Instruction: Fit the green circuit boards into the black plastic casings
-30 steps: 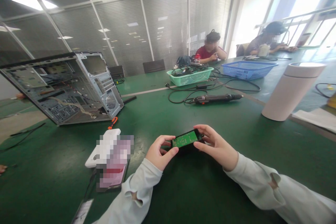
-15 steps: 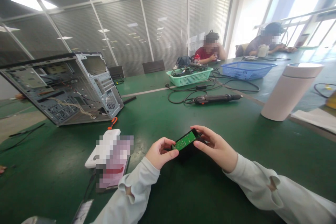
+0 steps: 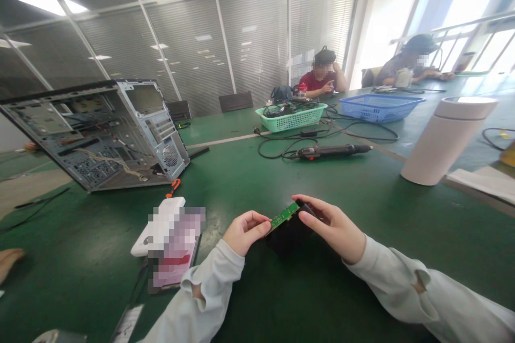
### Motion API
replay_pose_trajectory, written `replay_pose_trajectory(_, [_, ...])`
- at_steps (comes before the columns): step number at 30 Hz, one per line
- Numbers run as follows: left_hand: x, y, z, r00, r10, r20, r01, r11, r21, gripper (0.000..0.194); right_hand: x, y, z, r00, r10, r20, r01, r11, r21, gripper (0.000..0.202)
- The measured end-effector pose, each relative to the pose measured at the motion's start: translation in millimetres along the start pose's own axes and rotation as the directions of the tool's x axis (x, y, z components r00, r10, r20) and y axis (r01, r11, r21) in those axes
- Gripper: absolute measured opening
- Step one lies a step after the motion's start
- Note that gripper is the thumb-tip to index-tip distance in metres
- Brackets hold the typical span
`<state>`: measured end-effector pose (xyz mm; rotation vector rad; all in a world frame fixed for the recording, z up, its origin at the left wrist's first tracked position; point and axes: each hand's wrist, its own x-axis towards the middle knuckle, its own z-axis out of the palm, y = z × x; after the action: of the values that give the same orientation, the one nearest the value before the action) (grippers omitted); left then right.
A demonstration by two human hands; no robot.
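Note:
A small green circuit board sits slantwise at the top of a black casing. My left hand pinches the board's left end between thumb and fingers. Around the right side of the casing my right hand is closed, thumb in front and fingers behind. Whether the board is still seated in the casing I cannot tell, and the casing's underside is dark and hard to make out.
An open computer case stands at left, near a white device and a phone. Ahead lie a black electric screwdriver, a green basket of cables and a blue basket. A pale tumbler stands right. A person's hand shows at far left.
The board and casing have tilted, so more of the black casing's side shows and the board's face looks narrower. Another person's hand has come further in at the left edge.

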<state>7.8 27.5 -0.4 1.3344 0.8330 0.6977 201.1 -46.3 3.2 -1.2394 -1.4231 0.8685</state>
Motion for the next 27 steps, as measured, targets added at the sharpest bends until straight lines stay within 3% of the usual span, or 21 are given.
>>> replay_pose_trajectory(6, [6,-3,0.9,0.989,-0.124,-0.075,0.124,0.992,-0.009,0.025,0,-5,0,0.997,0.063,0.042,-0.066,0.996,0.065,0.053])
replay_pose_trajectory(11, [1,7,2.7,0.986,-0.164,0.037,0.160,0.983,0.093,0.037,0,-8,1,0.988,0.134,0.081,-0.143,0.982,0.121,0.055])
replay_pose_trajectory(15, [-9,10,6.8,0.991,0.020,0.129,-0.071,0.912,0.403,0.039,-1,-11,3,0.977,0.187,0.106,-0.203,0.964,0.174,0.056])
replay_pose_trajectory(18, [-10,5,7.6,0.984,0.087,0.158,-0.156,0.847,0.508,0.043,-1,-11,4,0.965,0.237,0.110,-0.256,0.941,0.221,0.058])
replay_pose_trajectory(21, [-4,0,4.6,0.994,0.090,0.059,-0.106,0.912,0.397,0.043,1,-10,2,0.943,0.324,0.070,-0.331,0.902,0.279,0.062])
replay_pose_trajectory(23, [3,-2,0.9,0.999,-0.007,-0.040,0.016,0.973,0.229,0.044,3,-10,0,0.923,0.385,0.022,-0.368,0.861,0.351,0.058])
replay_pose_trajectory(25, [9,-2,-3.6,0.980,-0.154,-0.124,0.159,0.987,0.032,0.044,5,-13,-2,0.870,0.493,0.016,-0.439,0.759,0.480,0.045])
replay_pose_trajectory(27, [13,0,-8.1,0.950,-0.252,-0.186,0.225,0.962,-0.156,0.044,6,-20,-4,0.782,0.616,0.091,-0.530,0.581,0.618,0.033])
